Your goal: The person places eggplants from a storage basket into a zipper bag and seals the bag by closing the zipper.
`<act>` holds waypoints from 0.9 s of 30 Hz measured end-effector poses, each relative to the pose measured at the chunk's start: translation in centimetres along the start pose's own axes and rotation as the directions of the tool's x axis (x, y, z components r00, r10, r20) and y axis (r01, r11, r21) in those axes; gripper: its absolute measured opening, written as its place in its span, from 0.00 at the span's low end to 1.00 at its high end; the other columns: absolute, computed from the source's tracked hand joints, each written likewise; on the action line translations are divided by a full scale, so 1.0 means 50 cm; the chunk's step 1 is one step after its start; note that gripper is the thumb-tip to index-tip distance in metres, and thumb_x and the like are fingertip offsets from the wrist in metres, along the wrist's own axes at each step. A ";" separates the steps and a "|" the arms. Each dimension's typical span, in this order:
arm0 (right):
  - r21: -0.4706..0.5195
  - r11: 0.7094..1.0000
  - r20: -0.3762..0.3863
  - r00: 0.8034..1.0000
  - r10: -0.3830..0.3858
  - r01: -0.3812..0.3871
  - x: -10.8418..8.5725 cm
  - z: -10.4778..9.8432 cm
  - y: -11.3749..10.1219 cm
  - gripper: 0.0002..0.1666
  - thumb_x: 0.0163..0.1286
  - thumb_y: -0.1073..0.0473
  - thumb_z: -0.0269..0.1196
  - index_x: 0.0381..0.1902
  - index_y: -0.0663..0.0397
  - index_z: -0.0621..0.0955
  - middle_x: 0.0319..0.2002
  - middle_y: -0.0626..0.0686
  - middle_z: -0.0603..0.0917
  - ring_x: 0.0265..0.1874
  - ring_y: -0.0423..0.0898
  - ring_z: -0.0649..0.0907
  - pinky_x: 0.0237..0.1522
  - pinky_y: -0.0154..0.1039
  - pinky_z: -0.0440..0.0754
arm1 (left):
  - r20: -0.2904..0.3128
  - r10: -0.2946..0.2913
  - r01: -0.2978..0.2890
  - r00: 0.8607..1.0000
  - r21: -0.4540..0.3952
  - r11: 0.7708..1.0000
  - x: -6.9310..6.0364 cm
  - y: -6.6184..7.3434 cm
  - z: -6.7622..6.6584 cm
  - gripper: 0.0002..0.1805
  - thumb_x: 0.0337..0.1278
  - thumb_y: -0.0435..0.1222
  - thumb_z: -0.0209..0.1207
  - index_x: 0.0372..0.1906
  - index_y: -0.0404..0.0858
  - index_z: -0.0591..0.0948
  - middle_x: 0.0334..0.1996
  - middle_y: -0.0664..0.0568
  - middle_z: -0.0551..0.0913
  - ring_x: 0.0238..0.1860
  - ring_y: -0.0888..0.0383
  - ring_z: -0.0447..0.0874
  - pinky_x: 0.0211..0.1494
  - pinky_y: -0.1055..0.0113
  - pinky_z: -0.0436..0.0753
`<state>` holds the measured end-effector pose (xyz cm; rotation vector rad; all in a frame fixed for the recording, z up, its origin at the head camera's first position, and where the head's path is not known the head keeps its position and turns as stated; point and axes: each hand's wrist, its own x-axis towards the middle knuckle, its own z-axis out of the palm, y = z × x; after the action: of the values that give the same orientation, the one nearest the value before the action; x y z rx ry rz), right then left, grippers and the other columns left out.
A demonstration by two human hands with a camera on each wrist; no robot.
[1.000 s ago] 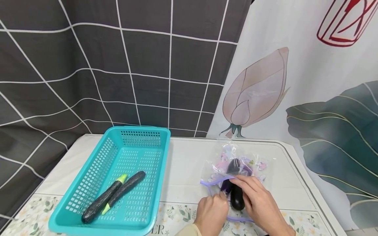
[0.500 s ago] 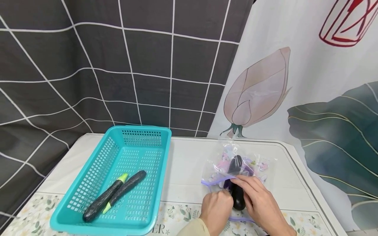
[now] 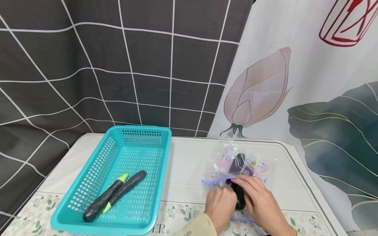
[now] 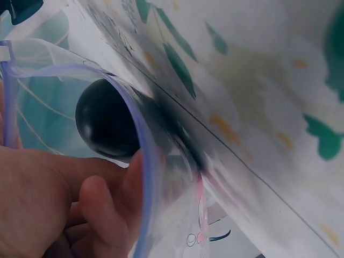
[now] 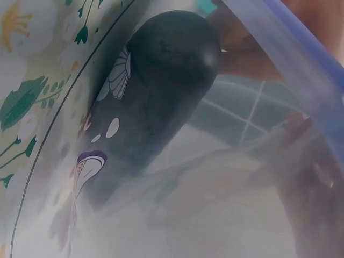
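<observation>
A clear zip-top bag [image 3: 214, 166] with a lilac zip strip and pink prints lies on the right of the table, its mouth towards me. One dark eggplant [image 3: 237, 164] lies deep inside it. A second eggplant [image 3: 241, 199] lies nearer the mouth, between my hands; its rounded end [image 4: 102, 121] fills the opening in the left wrist view. My left hand [image 3: 221, 205] reaches into the mouth with curled fingers and grips the near end of the deeper eggplant, mostly hidden there. My right hand [image 3: 261, 200] holds the bag's upper edge by the zip strip.
A turquoise plastic basket [image 3: 165, 154] stands on the left of the table. Two dark zucchini [image 3: 101, 201] with light green ends lie crossed in it. Behind the table hang a dark grid-patterned curtain [image 3: 150, 88] and a white flower-print one [image 3: 260, 29].
My left hand has moved right and slightly further into the bag. The deeper eggplant has slid up and right with it. My right hand has stayed at the bag's edge.
</observation>
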<state>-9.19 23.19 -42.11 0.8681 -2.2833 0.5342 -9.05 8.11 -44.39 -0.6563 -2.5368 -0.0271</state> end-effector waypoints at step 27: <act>-0.003 1.000 0.016 1.000 0.024 -0.024 0.001 -0.006 0.000 0.24 0.79 0.57 0.41 0.56 0.49 0.83 0.53 0.49 0.83 0.47 0.46 0.79 0.56 0.26 0.69 | -0.039 0.063 -0.065 0.997 -0.048 0.997 -0.034 -0.023 -0.067 0.09 0.50 0.44 0.69 0.25 0.45 0.82 0.21 0.57 0.78 0.18 0.64 0.73 0.16 0.72 0.70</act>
<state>-9.11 23.35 -41.84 0.8470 -2.3114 0.5362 -6.71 5.87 -42.18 -0.7495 -2.4849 -0.0784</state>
